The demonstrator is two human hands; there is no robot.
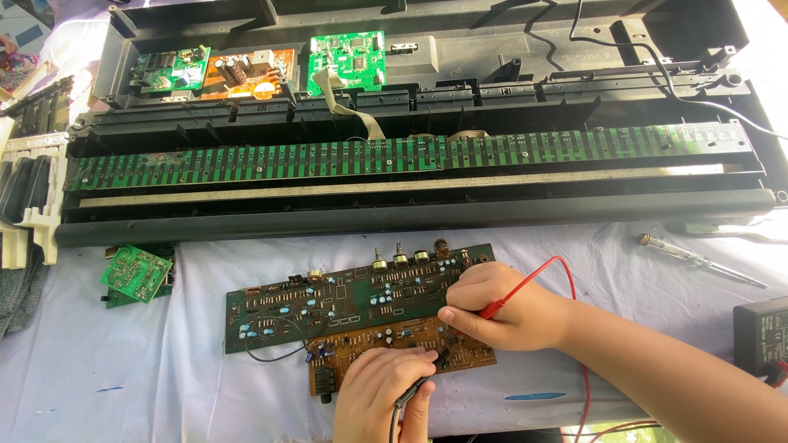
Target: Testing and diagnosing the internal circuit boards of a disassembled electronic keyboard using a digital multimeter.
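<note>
Nearest to us, our left hand (379, 394) sits at the lower edge of the view with its fingers closed around a black test probe (408, 392). The probe tip points up and rests on the brown circuit board (386, 349). We cannot tell exactly which component the tip touches.

Just beyond, our right hand (497, 305) comes in from the right. Its fingers pinch a red test probe (492, 309), and the red lead (552, 264) arcs up from it and drops along the forearm. This probe tip meets the boards where the brown board joins the dark green circuit board (345, 297). Both boards lie flat on the white cloth (205, 377), touching each other, the green one farther from us. Knobs and jacks stand along the far edge of the green board.

To the left, a small green board (135, 273) lies apart on the cloth. To the right lie a screwdriver (698, 259) and, at the edge of the view, a black power adapter (762, 332).

Farthest from us, the opened keyboard chassis (410, 217) spans the table. A long green contact strip (394, 156) runs its full width. Behind it, three small boards, two green (346, 61) and one orange (246, 74), sit in the rear housing.
</note>
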